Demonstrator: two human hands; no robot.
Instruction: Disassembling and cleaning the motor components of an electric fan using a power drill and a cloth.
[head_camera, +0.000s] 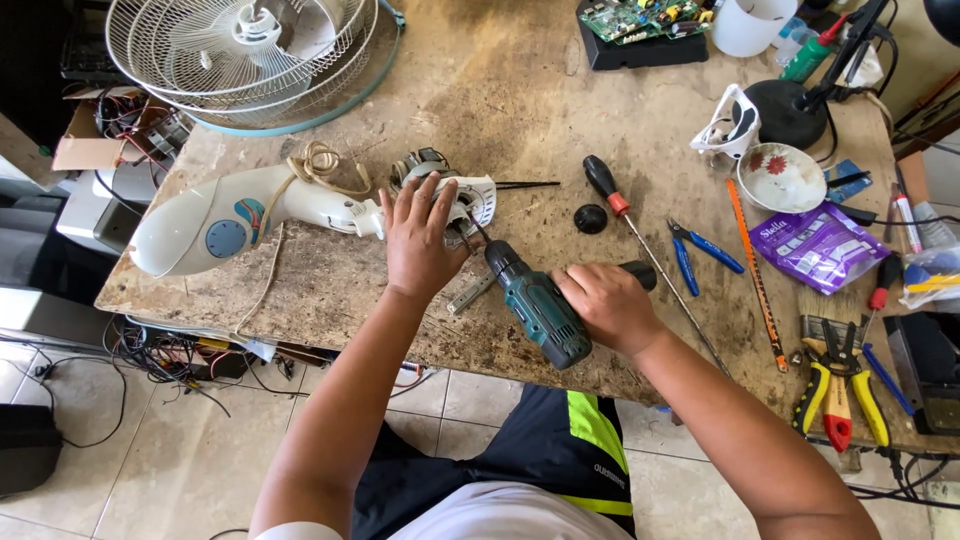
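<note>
Nearest us, our right hand (605, 305) wraps its fingers tight around the green cordless drill (535, 305), whose bit points toward ten o'clock. At that tip our left hand (420, 235) lies flat, fingers spread, pressing down the white fan housing (260, 210) on the workbench (520, 110). A red-handled screwdriver (612, 195) rests at one o'clock from the drill.

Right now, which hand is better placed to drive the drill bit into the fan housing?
Right. The right hand grips the teal cordless drill, its bit aimed at the white plastic fan housing. The left hand lies flat on that housing.
</note>
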